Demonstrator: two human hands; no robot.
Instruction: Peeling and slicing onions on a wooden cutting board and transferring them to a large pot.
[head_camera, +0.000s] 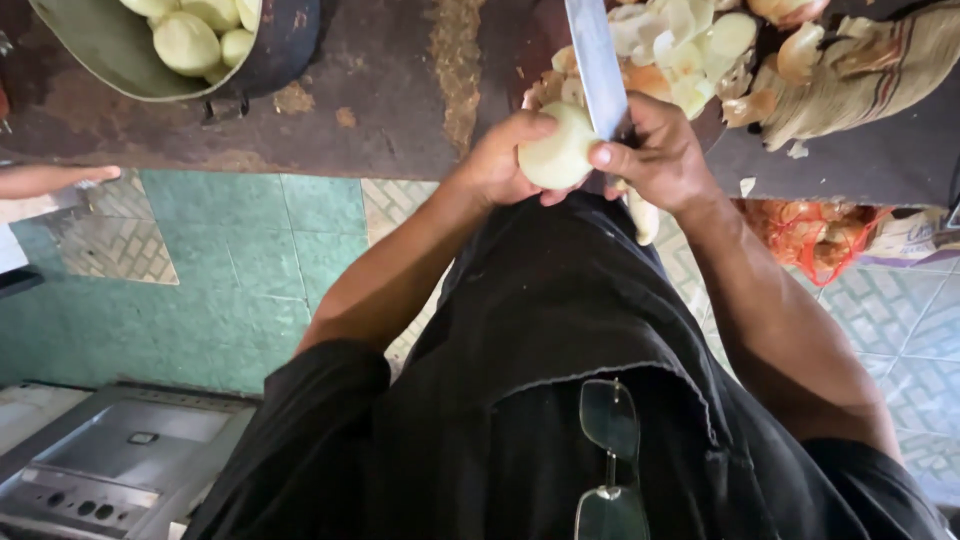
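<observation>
My left hand (497, 160) cups a pale, peeled onion (556, 152) in front of my stomach. My right hand (662, 152) grips a large knife whose long steel blade (597, 62) points away from me, with its thumb pressed on the onion beside the blade. A strip of peel (643, 216) hangs below my right hand. Just beyond the hands lies a heap of onion peelings and pieces (690, 50) on a dark worktop.
A metal bowl (100, 50) with several peeled onions (187, 42) sits at the far left of the stained worktop (380, 90). A net bag of onions (815, 238) lies on the tiled floor at right. Another person's hand (50, 180) reaches in at left. A steel appliance (120, 455) stands lower left.
</observation>
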